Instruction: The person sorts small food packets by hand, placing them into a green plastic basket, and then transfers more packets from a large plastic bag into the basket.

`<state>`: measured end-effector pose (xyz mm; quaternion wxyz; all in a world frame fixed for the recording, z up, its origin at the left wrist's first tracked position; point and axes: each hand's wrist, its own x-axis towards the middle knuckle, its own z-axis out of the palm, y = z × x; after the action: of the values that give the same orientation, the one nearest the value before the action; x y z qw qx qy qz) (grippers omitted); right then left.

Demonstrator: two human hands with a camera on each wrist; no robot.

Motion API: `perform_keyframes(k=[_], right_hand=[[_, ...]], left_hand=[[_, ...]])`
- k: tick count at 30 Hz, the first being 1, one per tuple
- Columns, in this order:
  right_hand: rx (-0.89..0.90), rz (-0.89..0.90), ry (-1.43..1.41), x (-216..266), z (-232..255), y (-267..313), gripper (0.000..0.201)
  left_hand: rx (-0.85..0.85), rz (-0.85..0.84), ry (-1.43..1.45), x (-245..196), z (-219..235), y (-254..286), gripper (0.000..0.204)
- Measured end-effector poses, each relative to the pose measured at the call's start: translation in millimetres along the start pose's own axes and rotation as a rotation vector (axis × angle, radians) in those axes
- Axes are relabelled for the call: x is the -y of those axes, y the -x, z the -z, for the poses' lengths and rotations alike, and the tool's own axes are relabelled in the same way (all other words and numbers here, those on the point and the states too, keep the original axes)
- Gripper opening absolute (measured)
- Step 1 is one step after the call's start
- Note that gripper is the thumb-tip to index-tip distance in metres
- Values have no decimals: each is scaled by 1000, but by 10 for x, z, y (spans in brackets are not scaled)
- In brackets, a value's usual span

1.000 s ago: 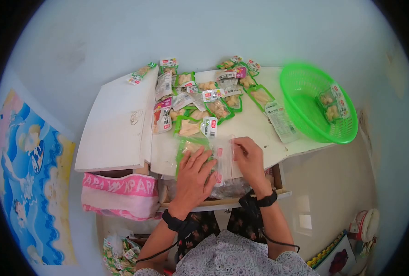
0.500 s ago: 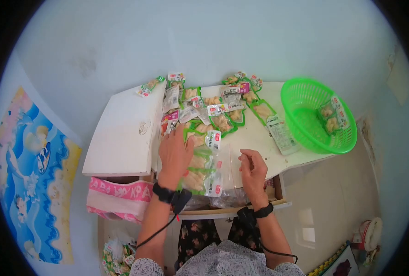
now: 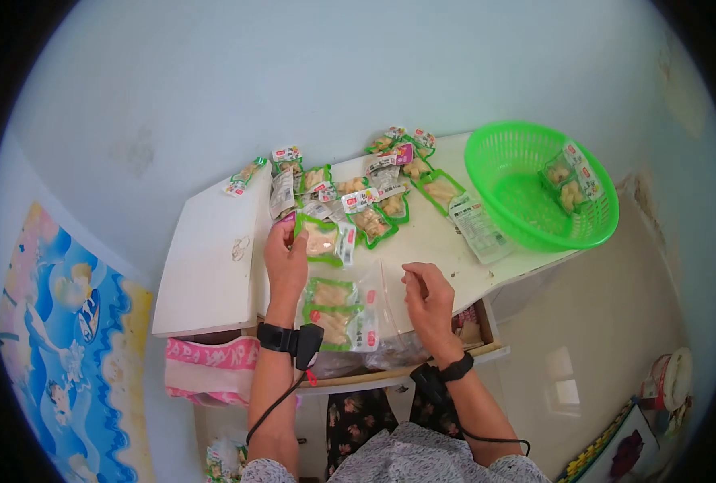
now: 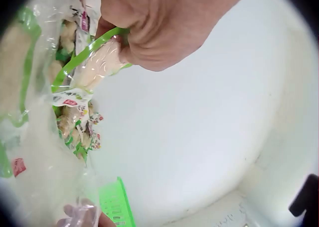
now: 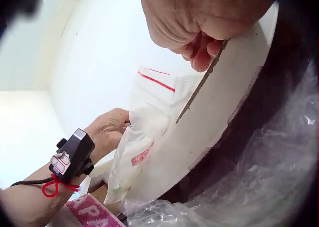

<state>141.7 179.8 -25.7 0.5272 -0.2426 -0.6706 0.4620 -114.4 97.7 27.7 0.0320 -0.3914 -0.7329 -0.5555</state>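
My left hand pinches the left edge of a green-edged snack packet, pale food showing through its clear front. In the left wrist view, thumb and fingers grip the packet by its green border. Just below it on the table's front lies a clear zip bag with two similar packets inside. Beside the bag's open right end is my right hand, fingers loosely curled around nothing. The right wrist view has the bag's red zip line apart from those fingers.
More snack packets lie in a heap at the back. A green basket with packets in it stands at right. Clear plastic fills the open drawer below; a pink-and-white towel hangs left of it.
My left hand has left the bagged packets, moved up to the heap's front and taken hold of a green-edged packet. The right hand stays by the bag's opening.
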Motion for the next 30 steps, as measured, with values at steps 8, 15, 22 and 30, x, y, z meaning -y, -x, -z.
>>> perform_keyframes(k=[8, 15, 22, 30], right_hand=[[7, -197, -325, 125, 82, -1, 18], [221, -283, -680, 367, 417, 84, 24], [121, -457, -530, 552, 674, 219, 17], [-38, -402, -492, 476, 974, 261, 14]], left_hand=[[-86, -64, 384, -1275, 238, 382, 21], [42, -34, 352, -1226, 61, 1118, 20], [25, 17, 361, -1368, -152, 1432, 24], [45, -312, -496, -1392, -260, 1599, 52]])
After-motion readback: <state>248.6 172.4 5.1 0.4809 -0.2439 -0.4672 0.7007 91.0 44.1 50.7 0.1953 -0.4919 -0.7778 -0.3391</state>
